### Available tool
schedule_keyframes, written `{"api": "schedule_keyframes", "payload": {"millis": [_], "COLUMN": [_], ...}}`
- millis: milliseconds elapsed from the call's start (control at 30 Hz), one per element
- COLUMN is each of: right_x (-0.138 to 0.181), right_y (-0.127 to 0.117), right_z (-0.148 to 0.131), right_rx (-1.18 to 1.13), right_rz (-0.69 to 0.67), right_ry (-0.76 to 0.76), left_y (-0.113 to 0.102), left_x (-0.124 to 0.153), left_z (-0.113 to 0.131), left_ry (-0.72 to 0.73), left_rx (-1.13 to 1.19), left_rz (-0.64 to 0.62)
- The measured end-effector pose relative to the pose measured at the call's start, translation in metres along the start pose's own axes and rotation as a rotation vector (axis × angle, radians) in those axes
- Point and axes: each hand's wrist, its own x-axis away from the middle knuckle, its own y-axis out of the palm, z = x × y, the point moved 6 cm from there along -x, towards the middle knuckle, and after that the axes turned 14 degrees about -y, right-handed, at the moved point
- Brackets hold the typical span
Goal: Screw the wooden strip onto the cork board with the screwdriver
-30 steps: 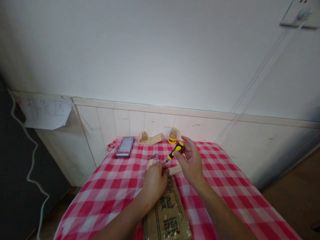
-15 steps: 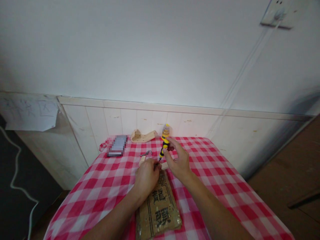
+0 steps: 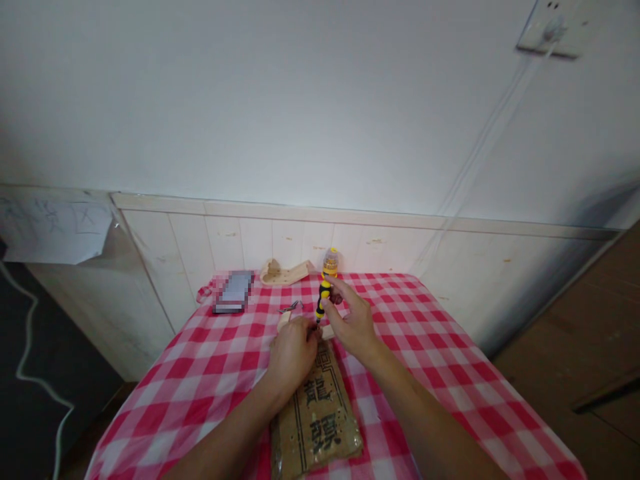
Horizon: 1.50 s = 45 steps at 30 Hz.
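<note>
- We see the right hand (image 3: 353, 323) pinching a yellow-black screwdriver (image 3: 323, 297) at its fingertips, nearly upright, with the tip pointing down.
- The left hand (image 3: 293, 353), curled shut, grips a wooden strip (image 3: 284, 320) just beneath that tip.
- An inscribed board (image 3: 317, 413) lies under both wrists on the table (image 3: 425, 347).
</note>
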Motion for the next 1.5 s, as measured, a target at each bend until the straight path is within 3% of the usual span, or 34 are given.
{"api": "schedule_keyframes", "payload": {"millis": [333, 600, 1100, 1500], "right_x": [-0.002, -0.001, 0.004, -0.001], "right_y": [0.008, 0.007, 0.005, 0.005], "right_z": [0.010, 0.008, 0.007, -0.008], "right_rx": [-0.392, -0.209, -0.226, -0.069], "right_rz": [-0.012, -0.047, 0.017, 0.015], "right_ry": [0.132, 0.019, 0.012, -0.155], "left_y": [0.003, 0.002, 0.003, 0.001], "left_x": [-0.002, 0.000, -0.002, 0.000], "left_z": [-0.003, -0.001, -0.001, -0.001], "left_ry": [-0.008, -0.011, -0.027, -0.052], "left_rx": [0.006, -0.018, -0.046, -0.076], "left_rz": [-0.011, -0.024, -0.049, -0.011]}}
